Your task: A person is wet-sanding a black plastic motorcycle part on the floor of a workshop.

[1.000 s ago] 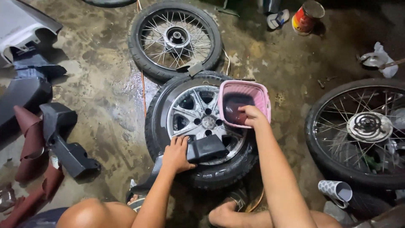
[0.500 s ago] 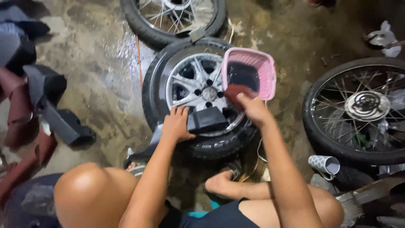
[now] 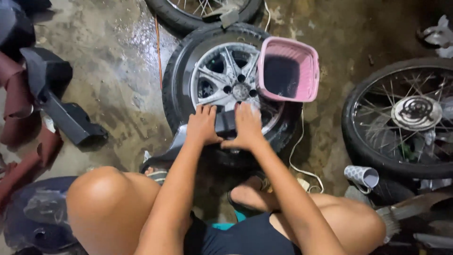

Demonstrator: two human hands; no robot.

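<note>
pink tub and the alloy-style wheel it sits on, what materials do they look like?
Pink tub: likely molded plastic, matte, with thin uniform walls and a rolled rim. Wheel: looks like cast metal, silvery with a wet sheen on thick spokes, inside a black rubber tyre.

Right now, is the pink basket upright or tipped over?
Upright: the pink basket rests on the wheel, its open mouth facing up. Its dark inside hides any contents.

Both hands press flat on a dark plastic panel [image 3: 225,123] lying across the near side of an alloy wheel [image 3: 226,82] on the wet concrete floor [image 3: 113,71]: left hand [image 3: 203,125], right hand [image 3: 247,125]. A pink basin [image 3: 289,70] of dark water sits on the tyre's right. A spoked wheel [image 3: 406,115] lies further right.
</note>
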